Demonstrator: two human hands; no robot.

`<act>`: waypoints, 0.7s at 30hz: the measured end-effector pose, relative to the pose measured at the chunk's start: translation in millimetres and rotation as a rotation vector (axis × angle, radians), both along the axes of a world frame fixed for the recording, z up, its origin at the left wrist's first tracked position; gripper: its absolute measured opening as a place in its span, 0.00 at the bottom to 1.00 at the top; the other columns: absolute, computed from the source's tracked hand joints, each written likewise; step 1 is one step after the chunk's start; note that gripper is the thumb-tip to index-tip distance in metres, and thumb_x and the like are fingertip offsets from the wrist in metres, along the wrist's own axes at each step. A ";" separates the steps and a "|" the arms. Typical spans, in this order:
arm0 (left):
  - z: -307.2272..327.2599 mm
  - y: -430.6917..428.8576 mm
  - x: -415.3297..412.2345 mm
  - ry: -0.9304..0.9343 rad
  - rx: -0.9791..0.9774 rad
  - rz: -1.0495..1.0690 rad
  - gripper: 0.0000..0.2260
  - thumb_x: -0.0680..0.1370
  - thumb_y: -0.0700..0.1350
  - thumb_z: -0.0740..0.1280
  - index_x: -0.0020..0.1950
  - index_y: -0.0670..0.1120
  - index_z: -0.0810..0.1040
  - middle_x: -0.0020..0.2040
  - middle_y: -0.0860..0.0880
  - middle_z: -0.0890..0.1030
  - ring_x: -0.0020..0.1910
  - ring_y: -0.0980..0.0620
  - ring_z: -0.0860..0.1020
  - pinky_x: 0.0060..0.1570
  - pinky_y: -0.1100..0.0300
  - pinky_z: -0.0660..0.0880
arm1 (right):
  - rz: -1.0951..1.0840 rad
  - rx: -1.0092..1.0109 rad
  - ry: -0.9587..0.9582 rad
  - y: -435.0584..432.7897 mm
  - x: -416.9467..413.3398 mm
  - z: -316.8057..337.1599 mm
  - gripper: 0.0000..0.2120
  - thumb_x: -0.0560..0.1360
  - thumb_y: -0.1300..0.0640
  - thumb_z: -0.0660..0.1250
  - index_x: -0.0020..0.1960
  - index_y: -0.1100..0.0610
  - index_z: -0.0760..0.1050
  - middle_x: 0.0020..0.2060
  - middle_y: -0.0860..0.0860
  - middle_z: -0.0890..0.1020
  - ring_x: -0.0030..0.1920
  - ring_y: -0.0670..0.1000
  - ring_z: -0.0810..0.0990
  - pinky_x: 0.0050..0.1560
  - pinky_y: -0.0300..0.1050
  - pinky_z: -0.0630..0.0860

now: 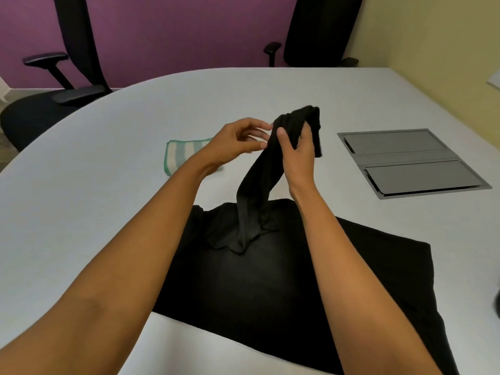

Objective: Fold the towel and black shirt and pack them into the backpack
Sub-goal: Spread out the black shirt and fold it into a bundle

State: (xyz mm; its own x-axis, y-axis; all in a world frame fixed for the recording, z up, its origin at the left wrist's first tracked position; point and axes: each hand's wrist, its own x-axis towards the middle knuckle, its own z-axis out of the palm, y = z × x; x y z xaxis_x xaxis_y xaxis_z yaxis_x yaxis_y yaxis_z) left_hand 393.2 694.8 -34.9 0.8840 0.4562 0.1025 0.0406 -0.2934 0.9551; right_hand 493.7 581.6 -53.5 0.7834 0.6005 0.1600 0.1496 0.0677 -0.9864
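Pale grey desk (81, 198) carries the black shirt (270, 280), spread flat near its front edge with one sleeve (259, 185) lifted. It looks soft, light and limp, so it is best taken at hems or seams. Above it the right hand (297, 155) grips the bunched sleeve. The left hand (238, 139) touches it with its fingertips; whether it pinches, I cannot tell. A folded striped towel (181, 152) lies beyond.

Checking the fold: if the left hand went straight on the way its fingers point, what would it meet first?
The raised strip of the black shirt that the right hand grips; the left hand is almost at it, though depth is unclear.
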 end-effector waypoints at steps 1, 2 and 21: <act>-4.0 0.6 -4.5 0.015 -0.012 0.031 0.17 0.76 0.39 0.68 0.64 0.48 0.74 0.53 0.51 0.81 0.55 0.54 0.79 0.56 0.61 0.76 | -0.007 -0.025 -0.015 0.8 -0.7 2.1 0.28 0.79 0.54 0.63 0.75 0.58 0.58 0.70 0.53 0.69 0.70 0.50 0.67 0.70 0.47 0.68; -7.3 0.8 -9.2 0.035 -0.023 0.044 0.18 0.76 0.41 0.69 0.65 0.50 0.73 0.54 0.52 0.81 0.55 0.54 0.79 0.55 0.61 0.76 | 0.007 -0.042 -0.027 1.3 -2.1 4.4 0.27 0.79 0.55 0.63 0.75 0.58 0.58 0.70 0.53 0.68 0.71 0.50 0.66 0.70 0.46 0.67; -86.8 48.2 -27.7 0.350 0.195 0.537 0.16 0.77 0.46 0.67 0.63 0.42 0.77 0.58 0.42 0.80 0.57 0.44 0.77 0.54 0.55 0.73 | 0.077 0.268 0.183 111.1 20.3 57.3 0.25 0.76 0.71 0.63 0.71 0.63 0.63 0.64 0.60 0.73 0.61 0.55 0.76 0.63 0.50 0.74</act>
State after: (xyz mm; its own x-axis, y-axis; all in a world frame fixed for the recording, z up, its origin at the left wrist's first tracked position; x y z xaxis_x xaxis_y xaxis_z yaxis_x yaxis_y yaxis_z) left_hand 365.5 743.0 -121.7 0.5357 0.8441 -0.0235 0.5267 -0.3123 0.7906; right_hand 514.0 692.6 3.9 0.7678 0.6145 0.1814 -0.0440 0.3330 -0.9419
